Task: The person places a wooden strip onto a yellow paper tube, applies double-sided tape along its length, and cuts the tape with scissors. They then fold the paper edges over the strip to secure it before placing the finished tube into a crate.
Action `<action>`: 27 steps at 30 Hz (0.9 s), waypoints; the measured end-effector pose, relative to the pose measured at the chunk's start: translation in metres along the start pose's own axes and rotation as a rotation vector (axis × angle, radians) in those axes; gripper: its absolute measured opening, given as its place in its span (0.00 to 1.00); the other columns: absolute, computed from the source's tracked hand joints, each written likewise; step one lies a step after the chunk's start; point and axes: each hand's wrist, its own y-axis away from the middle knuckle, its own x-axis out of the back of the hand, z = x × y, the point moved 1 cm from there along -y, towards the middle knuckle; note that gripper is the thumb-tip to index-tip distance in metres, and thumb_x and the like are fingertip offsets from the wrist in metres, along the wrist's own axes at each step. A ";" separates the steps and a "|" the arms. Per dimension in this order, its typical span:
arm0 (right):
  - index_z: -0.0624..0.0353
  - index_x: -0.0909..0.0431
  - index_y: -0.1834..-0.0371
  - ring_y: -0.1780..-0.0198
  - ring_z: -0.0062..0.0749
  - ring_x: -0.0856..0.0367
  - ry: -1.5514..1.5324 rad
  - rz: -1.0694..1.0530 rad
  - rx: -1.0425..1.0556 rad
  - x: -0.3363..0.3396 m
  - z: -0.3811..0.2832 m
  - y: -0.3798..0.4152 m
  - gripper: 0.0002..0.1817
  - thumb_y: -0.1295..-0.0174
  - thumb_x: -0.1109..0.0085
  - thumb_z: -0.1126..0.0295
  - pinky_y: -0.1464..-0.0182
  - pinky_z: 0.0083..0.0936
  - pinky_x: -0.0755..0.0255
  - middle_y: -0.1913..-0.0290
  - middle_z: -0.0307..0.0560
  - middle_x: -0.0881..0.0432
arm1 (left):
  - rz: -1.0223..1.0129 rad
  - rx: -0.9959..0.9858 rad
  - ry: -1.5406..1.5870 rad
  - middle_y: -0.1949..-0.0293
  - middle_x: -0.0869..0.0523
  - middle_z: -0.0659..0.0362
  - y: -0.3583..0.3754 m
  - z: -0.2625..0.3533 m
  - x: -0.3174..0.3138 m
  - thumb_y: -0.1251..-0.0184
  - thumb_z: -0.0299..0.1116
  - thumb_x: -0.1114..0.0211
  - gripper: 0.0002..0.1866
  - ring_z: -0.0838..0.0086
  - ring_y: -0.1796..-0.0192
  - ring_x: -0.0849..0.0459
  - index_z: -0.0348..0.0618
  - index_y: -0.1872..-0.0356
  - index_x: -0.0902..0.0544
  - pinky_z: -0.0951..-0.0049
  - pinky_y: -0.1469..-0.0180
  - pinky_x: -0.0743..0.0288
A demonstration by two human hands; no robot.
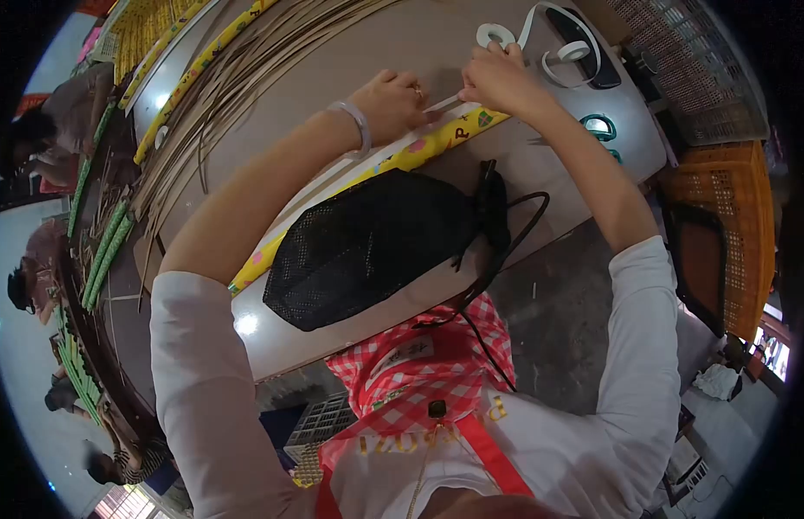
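Note:
A narrow white strip of tape [443, 105] runs between my two hands, above a long yellow printed wrap [428, 145] that lies along the table edge. My left hand [392, 105], with a bracelet and a ring, is closed with its fingertips at the strip's left end. My right hand [499, 80] pinches the strip near its other end. Just beyond the right fingers sits a white tape roll [495, 35]. A second, smaller roll [573, 51] lies on a black phone-like object [592, 73], with a loose white loop. My palms and some fingertips are hidden.
A black mesh drawstring bag [376, 242] lies close to me on the table [320, 73]. Thin brown strips [246, 82] and more yellow wraps are at the left. Green-handled scissors [599, 128] rest at the right. An orange crate [731, 208] stands beyond; other people sit far left.

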 end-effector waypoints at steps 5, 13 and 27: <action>0.53 0.16 0.70 0.49 0.42 0.30 0.003 0.022 -0.010 -0.002 0.001 0.001 0.14 0.52 0.36 0.55 0.48 0.42 0.45 0.59 0.46 0.23 | -0.024 0.112 0.173 0.57 0.20 0.65 -0.001 -0.026 0.005 0.49 0.29 0.42 0.14 0.71 0.49 0.27 0.62 0.63 0.16 0.66 0.47 0.34; 0.54 0.17 0.70 0.51 0.41 0.29 0.001 0.064 0.015 -0.004 0.001 0.003 0.14 0.52 0.36 0.56 0.49 0.42 0.44 0.60 0.46 0.23 | 0.071 0.122 0.156 0.56 0.21 0.62 -0.015 -0.018 0.017 0.48 0.25 0.43 0.16 0.68 0.49 0.26 0.54 0.58 0.18 0.67 0.47 0.33; 0.48 0.22 0.68 0.53 0.32 0.30 -0.191 0.013 0.059 -0.005 0.036 -0.001 0.08 0.42 0.49 0.60 0.45 0.38 0.50 0.67 0.36 0.24 | 0.072 -0.049 -0.044 0.51 0.23 0.72 -0.029 0.010 0.004 0.44 0.34 0.45 0.13 0.76 0.49 0.28 0.55 0.58 0.18 0.73 0.49 0.35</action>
